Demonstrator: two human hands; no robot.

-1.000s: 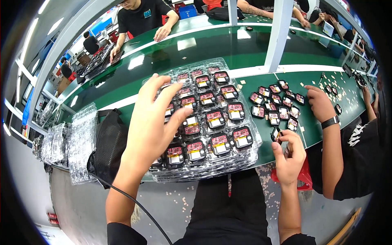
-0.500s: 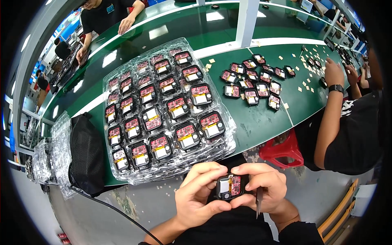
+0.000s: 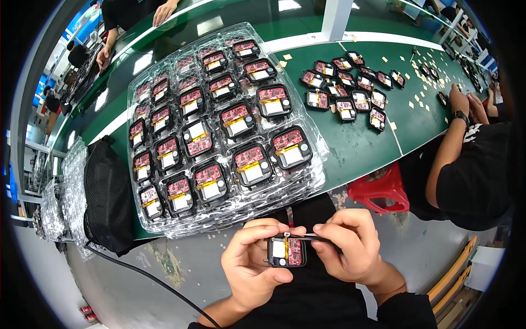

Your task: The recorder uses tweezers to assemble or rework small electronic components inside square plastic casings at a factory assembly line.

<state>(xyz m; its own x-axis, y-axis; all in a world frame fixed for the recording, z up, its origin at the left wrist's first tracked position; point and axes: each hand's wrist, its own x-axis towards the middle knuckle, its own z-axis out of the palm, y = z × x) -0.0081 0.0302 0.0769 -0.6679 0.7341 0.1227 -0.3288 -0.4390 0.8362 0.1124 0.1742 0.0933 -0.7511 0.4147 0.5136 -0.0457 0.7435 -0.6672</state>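
Note:
My left hand (image 3: 249, 260) holds an open watch case (image 3: 295, 252) by its edges, above my lap. Inside the black case show a red circuit board, a white battery-like block and a yellow flex strip. In my right hand (image 3: 350, 249), thumb and fingers pinch dark tweezers (image 3: 313, 237). Their tips reach the case's upper edge, beside a small pale connector at the end of the yellow strip. Whether the tips grip the connector I cannot tell. Just beyond my hands lies a stack of clear plastic trays (image 3: 316, 151), with several similar watch cases (image 3: 253, 164) in the top one.
More open watch cases (image 3: 346, 109) lie loose on the green table (image 3: 356, 156), right of the trays. Small pale squares (image 3: 411, 105) are scattered farther right. A black mesh bag (image 3: 107, 192) hangs at left. A red stool (image 3: 378, 189) and a co-worker's arm (image 3: 446, 159) are at right.
The tweezers have turned from pointing down beside my right palm to lying across the case's upper edge. My right hand has let go of the case, which has shifted slightly left.

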